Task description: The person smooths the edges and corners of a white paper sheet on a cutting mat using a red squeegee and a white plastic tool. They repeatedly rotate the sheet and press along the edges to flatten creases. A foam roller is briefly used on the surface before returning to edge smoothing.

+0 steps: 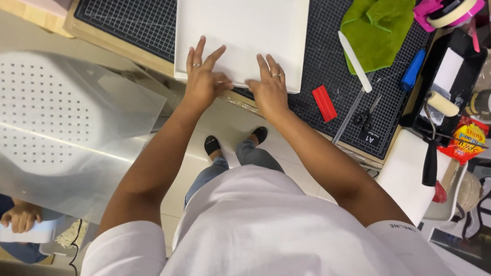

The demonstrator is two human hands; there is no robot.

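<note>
A matt, smooth white board (243,36) is seen on a black gridded mat (138,23) of dull rubbery look. A fuzzy green cloth (376,30) lies far right; a red plastic block (324,102) looks glossy.

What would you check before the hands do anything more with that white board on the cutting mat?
1. Both hands on the board: left hand and right hand lie flat on the white board's near edge. Ok.
2. Board fully on the cutting mat: its near edge reaches the mat's front edge; overhang cannot tell.
3. Red scraper clear of the board: lies apart, to the right. Ok.
4. White folding tool and scissors clear of the hands. Ok.
5. Anything under the board: cannot tell.
</note>
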